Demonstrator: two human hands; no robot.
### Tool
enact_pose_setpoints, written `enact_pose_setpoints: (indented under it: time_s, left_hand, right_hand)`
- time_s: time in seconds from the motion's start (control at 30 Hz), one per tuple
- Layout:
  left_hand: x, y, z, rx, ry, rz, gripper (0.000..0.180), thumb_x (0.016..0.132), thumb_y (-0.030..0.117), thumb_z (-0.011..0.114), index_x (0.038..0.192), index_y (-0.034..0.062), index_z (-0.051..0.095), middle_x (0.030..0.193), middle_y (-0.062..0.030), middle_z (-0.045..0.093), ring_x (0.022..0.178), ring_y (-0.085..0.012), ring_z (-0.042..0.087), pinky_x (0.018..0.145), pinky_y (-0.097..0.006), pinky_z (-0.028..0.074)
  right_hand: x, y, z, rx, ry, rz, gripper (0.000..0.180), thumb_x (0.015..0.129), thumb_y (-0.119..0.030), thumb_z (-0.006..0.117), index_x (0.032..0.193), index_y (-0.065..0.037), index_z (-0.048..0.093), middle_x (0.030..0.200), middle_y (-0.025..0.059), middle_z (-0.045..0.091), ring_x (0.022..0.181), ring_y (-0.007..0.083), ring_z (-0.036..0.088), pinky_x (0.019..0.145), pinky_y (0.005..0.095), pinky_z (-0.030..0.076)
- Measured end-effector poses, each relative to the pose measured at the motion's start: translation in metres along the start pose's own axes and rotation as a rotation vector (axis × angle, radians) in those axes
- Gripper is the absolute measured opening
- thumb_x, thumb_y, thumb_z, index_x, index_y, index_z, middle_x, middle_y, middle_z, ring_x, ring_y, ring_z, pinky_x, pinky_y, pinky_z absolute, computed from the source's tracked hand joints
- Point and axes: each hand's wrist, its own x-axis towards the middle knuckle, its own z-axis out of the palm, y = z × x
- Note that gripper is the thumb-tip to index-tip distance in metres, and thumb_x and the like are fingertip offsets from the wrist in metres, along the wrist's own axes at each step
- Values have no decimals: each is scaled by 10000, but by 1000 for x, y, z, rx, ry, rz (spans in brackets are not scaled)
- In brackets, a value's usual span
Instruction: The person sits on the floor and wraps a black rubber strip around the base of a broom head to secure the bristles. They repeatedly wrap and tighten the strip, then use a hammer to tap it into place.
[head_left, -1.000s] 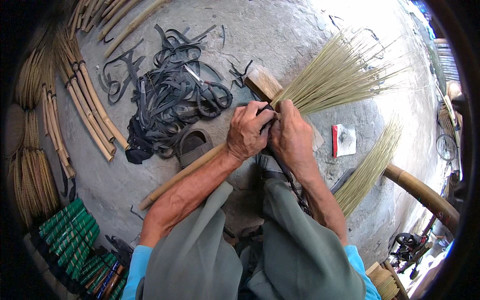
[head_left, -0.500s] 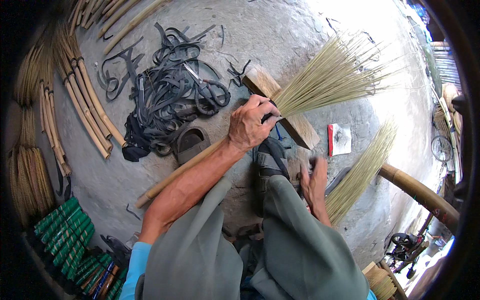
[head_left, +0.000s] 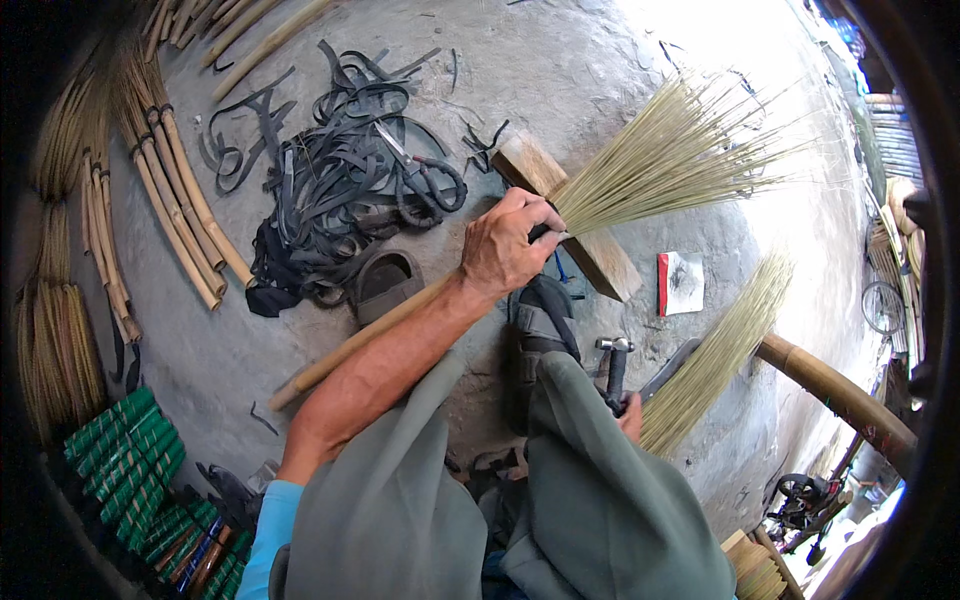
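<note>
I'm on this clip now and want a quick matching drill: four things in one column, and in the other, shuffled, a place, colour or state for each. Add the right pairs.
Column one
1. Left hand
2. Scissors
3. Hammer
4. Flat packet

Column two
a. Silver head and dark handle
b. Red and white, on the grey floor
c. Closed at the base of the fanned, pale bristles
d. Lying on the tangled black strips

Right pairs: 1-c; 2-d; 3-a; 4-b
</note>
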Motion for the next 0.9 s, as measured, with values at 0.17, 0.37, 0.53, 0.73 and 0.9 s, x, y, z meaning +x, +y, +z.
enact_pose_setpoints:
  time_s: [0.17, 0.37, 0.53, 0.73, 0.9]
  left_hand:
    - [1, 1, 0, -19, 23, 23, 202, 894, 167, 880, 1077, 110, 816, 1197, -118, 748, 1103, -345, 760, 932, -446, 610]
    - [2, 0, 1, -33, 47, 20, 163, 908, 197, 856, 1049, 133, 802, 1142, -120, 730, 1045, -370, 755, 899, -479, 607]
    - [1, 1, 2, -42, 51, 18, 150, 908, 197, 853, 1030, 138, 789, 1118, -119, 723, 1024, -383, 752, 880, -496, 605]
    - [1, 1, -1, -19, 32, 7, 200, 909, 196, 862, 1079, 102, 815, 1222, -138, 757, 1155, -382, 752, 964, -467, 599]
    - [2, 0, -1, -69, 35, -7, 194, 918, 196, 851, 1078, 93, 811, 1209, -139, 760, 1126, -365, 757, 955, -453, 599]
  right_hand:
    - [-3, -19, -20, 70, -44, -211, 307, 904, -91, 674, 1173, -25, 543, 865, 146, 572, 749, 319, 570, 723, 473, 501]
    - [18, -85, -7, 22, 97, -440, 267, 962, -86, 684, 1207, -18, 604, 906, 177, 616, 777, 347, 612, 733, 458, 513]
    - [43, -149, 0, 109, -79, -469, 313, 954, -8, 692, 1260, -31, 629, 1020, 232, 665, 904, 413, 671, 825, 453, 542]
    - [63, -185, 4, -23, -37, -546, 388, 953, 16, 692, 1327, -43, 605, 1056, 257, 682, 979, 483, 699, 882, 490, 562]
    - [47, -182, -4, 69, 26, -597, 354, 962, 21, 685, 1306, -20, 613, 1022, 224, 675, 934, 424, 707, 855, 452, 565]
